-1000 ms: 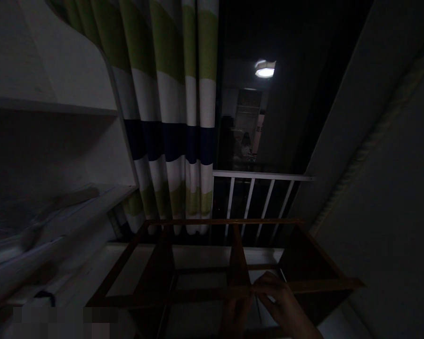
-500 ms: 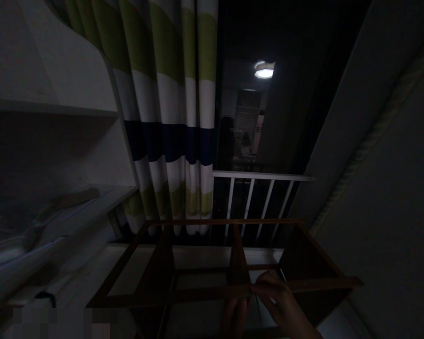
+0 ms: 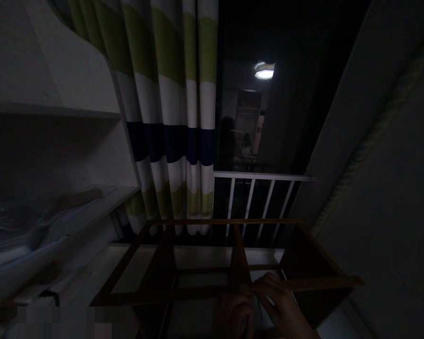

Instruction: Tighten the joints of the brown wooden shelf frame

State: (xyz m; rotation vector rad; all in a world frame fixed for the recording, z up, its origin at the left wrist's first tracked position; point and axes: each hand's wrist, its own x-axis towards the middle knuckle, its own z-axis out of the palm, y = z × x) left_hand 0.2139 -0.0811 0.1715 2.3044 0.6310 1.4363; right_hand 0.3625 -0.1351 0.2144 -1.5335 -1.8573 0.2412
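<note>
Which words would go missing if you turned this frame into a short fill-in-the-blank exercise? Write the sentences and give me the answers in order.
1. The right hand is at the ____ edge of the brown frame, not its far one.
2. On the curtain, the darkest stripe is navy ____.
3. In the picture, the railing is to the ____ of the curtain.
4. The bright light shows ____ the railing, not below it.

Missing words: near; blue; right; above.

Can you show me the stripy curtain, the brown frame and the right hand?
Stripy curtain (image 3: 173,142): head view, navy band.
Brown frame (image 3: 239,258): head view, middle divider.
Right hand (image 3: 280,295): head view, back of hand.
</note>
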